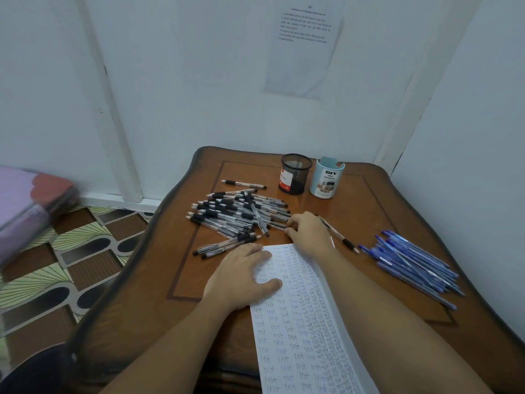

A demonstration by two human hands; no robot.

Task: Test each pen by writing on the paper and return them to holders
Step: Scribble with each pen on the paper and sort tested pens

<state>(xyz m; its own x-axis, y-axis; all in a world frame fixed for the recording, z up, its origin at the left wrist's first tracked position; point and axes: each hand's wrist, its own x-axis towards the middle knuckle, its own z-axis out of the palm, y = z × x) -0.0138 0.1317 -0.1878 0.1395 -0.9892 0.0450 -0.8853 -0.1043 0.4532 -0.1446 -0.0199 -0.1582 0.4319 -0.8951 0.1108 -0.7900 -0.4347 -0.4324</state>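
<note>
A long white paper [301, 331] covered in rows of the word "test" lies on the wooden table [159, 280]. My left hand [241, 277] rests flat on the paper's top left corner, fingers spread. My right hand [305, 233] reaches over the paper to the right edge of a pile of black pens [235, 213], and its curled fingertips pinch the end of one pen that lies in the pile. Another black pen [341, 237] lies on the table just right of that hand. A black mesh holder [295, 174] and a light blue holder [326, 177] stand at the back.
A heap of blue pens [412, 263] lies at the table's right side. One black pen [244, 184] lies alone left of the mesh holder. White walls close in behind and on the right. Patterned floor and a purple bundle [28, 206] are to the left.
</note>
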